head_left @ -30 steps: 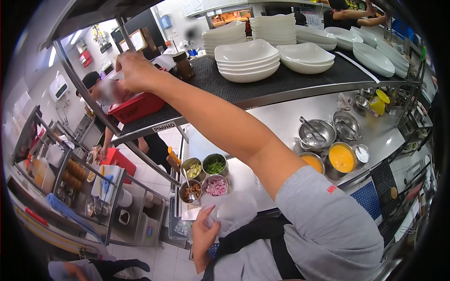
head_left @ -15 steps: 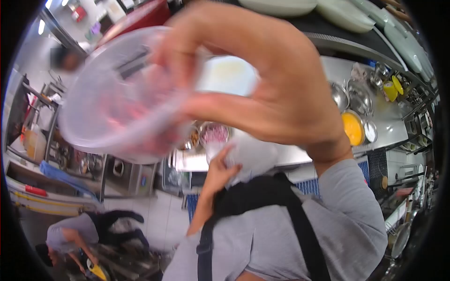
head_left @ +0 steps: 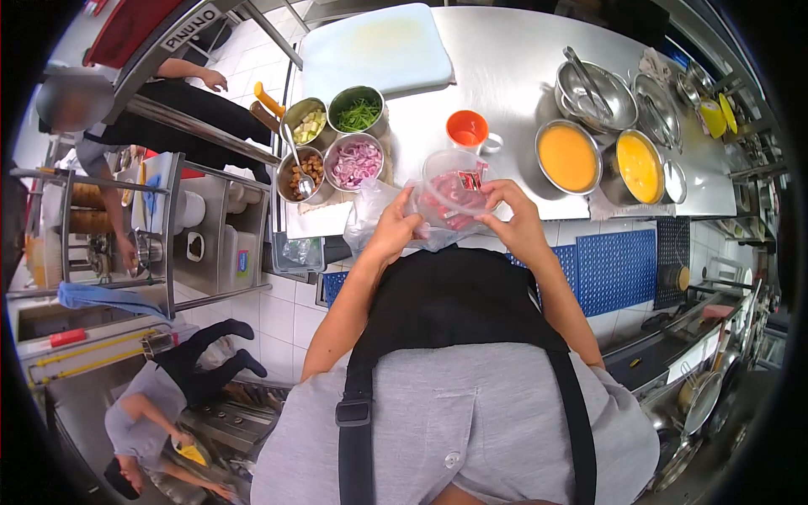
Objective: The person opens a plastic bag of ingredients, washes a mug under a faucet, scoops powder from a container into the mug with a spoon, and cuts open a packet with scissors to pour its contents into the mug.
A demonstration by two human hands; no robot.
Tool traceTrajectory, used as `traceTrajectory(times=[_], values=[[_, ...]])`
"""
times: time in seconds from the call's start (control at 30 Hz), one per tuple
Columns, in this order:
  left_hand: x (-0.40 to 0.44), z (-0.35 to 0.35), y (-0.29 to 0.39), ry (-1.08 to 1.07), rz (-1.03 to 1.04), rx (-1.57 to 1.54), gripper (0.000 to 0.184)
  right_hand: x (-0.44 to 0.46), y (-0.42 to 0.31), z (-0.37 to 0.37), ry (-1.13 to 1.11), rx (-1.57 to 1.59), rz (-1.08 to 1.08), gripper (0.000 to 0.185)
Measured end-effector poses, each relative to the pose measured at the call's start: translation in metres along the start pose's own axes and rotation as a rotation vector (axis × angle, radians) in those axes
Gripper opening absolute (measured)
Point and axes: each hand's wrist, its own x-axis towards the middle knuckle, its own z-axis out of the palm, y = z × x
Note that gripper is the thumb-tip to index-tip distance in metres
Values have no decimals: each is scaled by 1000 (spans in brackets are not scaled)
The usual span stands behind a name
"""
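At the near table edge, in front of my apron, is a clear round plastic tub (head_left: 438,172). Reddish contents and a small dark-and-red label show in it; I cannot make out exactly what they are. My right hand (head_left: 518,225) pinches the tub's right side with thumb and fingers. On the other side my left hand (head_left: 394,225) is closed on a thin clear plastic bag (head_left: 364,210), against the tub's left side. Some of the bag bunches below the tub. An orange-lined cup (head_left: 467,128) stands just beyond.
To the left are metal pots of red onion (head_left: 354,163), chopped greens (head_left: 355,111), pale cubes (head_left: 307,126) and browned pieces (head_left: 305,177). A cutting board (head_left: 377,52) lies behind. Two pots of orange liquid (head_left: 569,157) and metal bowls (head_left: 599,94) stand right. Two other people work at left.
My right hand has brought the tub down from close to the camera to the table edge. My left hand, with the bag, now meets the tub. The view has shifted and cleared.
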Motion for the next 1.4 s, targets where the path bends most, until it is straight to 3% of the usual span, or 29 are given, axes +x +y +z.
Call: traceTrajectory(times=[0.2,0.3,0.47,0.6,0.7,0.9,0.97,1.07,1.1,1.17,1.2,1.33,1.4], values=[[-2,3,-5,118,-39,13,68,-12,-4,1,-94,-390,-186,24],[-4,8,1,125,-25,31,73,4,-5,2,-54,-361,-146,23],[4,16,1,149,67,148,86,29,1,17,-101,-772,-68,19],[13,21,-3,145,94,190,84,42,10,28,-129,-952,-34,24],[23,21,-19,125,165,181,83,49,-3,23,-134,-915,73,25],[6,42,-9,113,182,224,73,53,5,27,-158,-1055,108,18],[6,40,-3,49,158,232,68,58,19,28,-144,-961,143,20],[13,41,1,199,116,353,57,59,35,23,-148,-750,80,14],[20,38,-3,291,263,451,55,57,40,20,-158,-668,44,11],[33,35,-8,473,554,647,51,54,35,12,-130,-216,139,9],[37,34,-12,469,510,633,48,52,34,8,-111,9,186,8],[31,35,9,440,380,573,47,54,39,-2,163,174,-3,6],[30,35,8,433,371,546,49,67,7,-5,267,351,82,7]])
